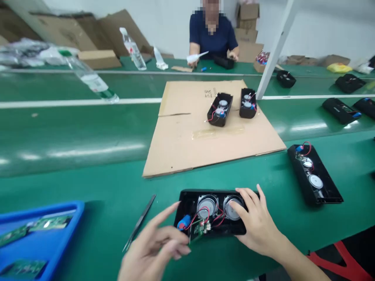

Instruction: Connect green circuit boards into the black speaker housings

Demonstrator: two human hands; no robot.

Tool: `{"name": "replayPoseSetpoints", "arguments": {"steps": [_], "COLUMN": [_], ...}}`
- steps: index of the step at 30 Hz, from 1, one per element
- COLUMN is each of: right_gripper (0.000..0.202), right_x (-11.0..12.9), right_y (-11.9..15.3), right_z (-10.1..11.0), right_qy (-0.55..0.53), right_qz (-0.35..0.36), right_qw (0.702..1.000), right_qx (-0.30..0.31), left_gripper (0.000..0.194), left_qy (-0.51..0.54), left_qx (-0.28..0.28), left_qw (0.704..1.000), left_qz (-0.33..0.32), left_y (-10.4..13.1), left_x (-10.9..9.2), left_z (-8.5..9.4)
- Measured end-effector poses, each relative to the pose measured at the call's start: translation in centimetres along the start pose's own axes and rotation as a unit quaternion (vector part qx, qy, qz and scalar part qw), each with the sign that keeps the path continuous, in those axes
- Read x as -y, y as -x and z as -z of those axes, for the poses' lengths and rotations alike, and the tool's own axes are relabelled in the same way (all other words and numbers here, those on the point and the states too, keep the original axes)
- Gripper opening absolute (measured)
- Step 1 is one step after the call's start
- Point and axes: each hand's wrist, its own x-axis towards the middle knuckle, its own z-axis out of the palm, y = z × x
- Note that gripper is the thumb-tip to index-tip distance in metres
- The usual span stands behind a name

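A black speaker housing (213, 230) lies open side up on the green bench in front of me. Inside sit two round speaker drivers (207, 207), a blue cylindrical part (184, 222), red and black wires, and a small green circuit board (201, 228) at the near edge. My right hand (258, 222) grips the housing's right end, thumb over the right driver and fingers across the far rim. My left hand (159, 244) is at the left end, index finger stretched to the rim, the others loosely bent and apart. Tweezers (139, 222) lie left of the housing.
A blue tray (66, 238) with green circuit boards stands at left. Another open housing (315, 175) lies at right. Beyond, a cardboard sheet (181, 144) carries two more housings (220, 109). A co-worker (213, 37) sits across the bench, near a white post (277, 50).
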Motion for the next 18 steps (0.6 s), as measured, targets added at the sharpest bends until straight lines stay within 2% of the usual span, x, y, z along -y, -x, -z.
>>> {"name": "replayPoseSetpoints", "arguments": {"steps": [2,4,5,7,9,11,13,15,18], "right_gripper": [0.055,0.057,0.059,0.063,0.068,0.071,0.066,0.067,0.07], "right_x": [-0.9,-2.6,-3.8,-6.7,-10.3,-14.1,-17.7,-20.6,-23.6], "right_y": [0.3,0.8,1.2,2.2,3.4,4.7,5.8,6.7,8.3], "right_z": [1.5,3.7,4.9,7.5,9.9,11.8,13.0,13.5,13.0], "right_qy": [0.012,0.037,0.056,0.104,0.154,0.187,0.195,0.196,0.176], "right_qz": [-0.043,-0.094,-0.123,-0.188,-0.272,-0.367,-0.465,-0.56,-0.641], "right_qw": [0.997,0.984,0.973,0.941,0.899,0.858,0.82,0.773,0.728], "right_qx": [-0.065,-0.147,-0.189,-0.262,-0.305,-0.307,-0.27,-0.225,-0.166], "left_gripper": [0.034,0.029,0.03,0.039,0.053,0.07,0.09,0.105,0.109], "left_qy": [0.019,-0.029,-0.073,-0.16,-0.186,-0.21,-0.231,-0.245,-0.251], "left_qx": [-0.029,-0.032,-0.03,0.041,0.052,0.044,0.014,-0.015,-0.038], "left_qw": [0.997,0.993,0.989,0.978,0.971,0.966,0.962,0.96,0.961], "left_qz": [-0.07,-0.112,-0.127,-0.131,-0.138,-0.145,-0.144,-0.135,-0.113], "left_y": [-2.6,-6.5,-8.8,-13.6,-18.4,-22.5,-25.7,-28.0,-29.9], "left_x": [-0.8,-1.0,-0.9,-0.1,0.7,1.0,0.6,-0.1,-1.3], "left_z": [0.6,0.0,-0.9,-3.7,-7.0,-10.2,-13.0,-15.3,-18.1]}}
